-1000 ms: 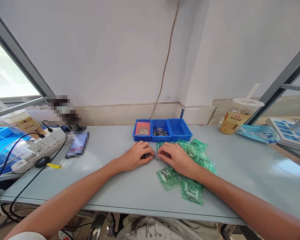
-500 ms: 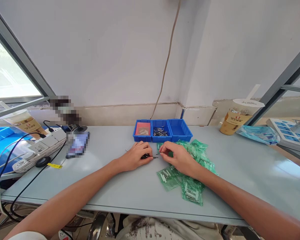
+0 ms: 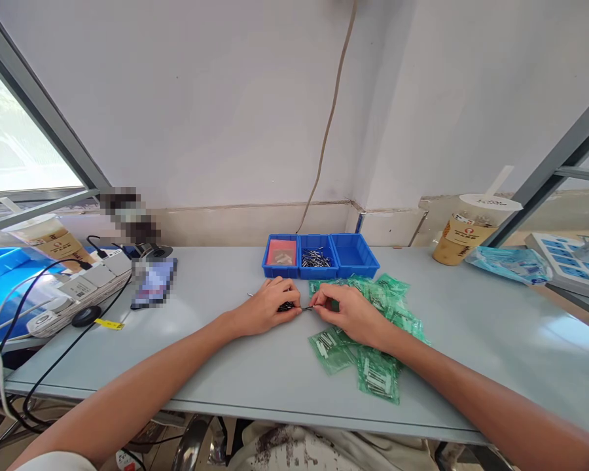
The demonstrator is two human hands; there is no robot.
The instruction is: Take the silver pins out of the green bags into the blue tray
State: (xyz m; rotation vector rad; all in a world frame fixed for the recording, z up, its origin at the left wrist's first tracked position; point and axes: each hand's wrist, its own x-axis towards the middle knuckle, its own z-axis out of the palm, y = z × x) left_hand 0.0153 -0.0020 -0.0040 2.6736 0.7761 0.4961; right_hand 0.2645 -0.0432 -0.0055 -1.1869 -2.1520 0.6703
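My left hand (image 3: 269, 307) rests on the grey table, its fingers curled over a small heap of dark metal screws (image 3: 285, 306). One more thin screw (image 3: 250, 295) pokes out behind that hand. Close to its fingertips, my right hand (image 3: 346, 313) pinches the end of a screw (image 3: 307, 308) between thumb and forefinger. Under and around the right hand lie several green plastic bags (image 3: 379, 376) containing thin metal pieces and white pieces. Beyond the hands stand joined blue bins; the middle bin (image 3: 318, 273) holds loose screws.
The left bin (image 3: 280, 271) holds a red-backed packet (image 3: 281, 254). A phone (image 3: 154, 282), a power strip (image 3: 86, 288) and cables are at the left. A drink cup (image 3: 466, 232) and a blue-white packet (image 3: 510, 263) stand at the right, near the metal frame (image 3: 544, 157).
My right hand has shifted slightly left, its fingertips meeting the screw beside the left hand. The left hand keeps its place over the screws.
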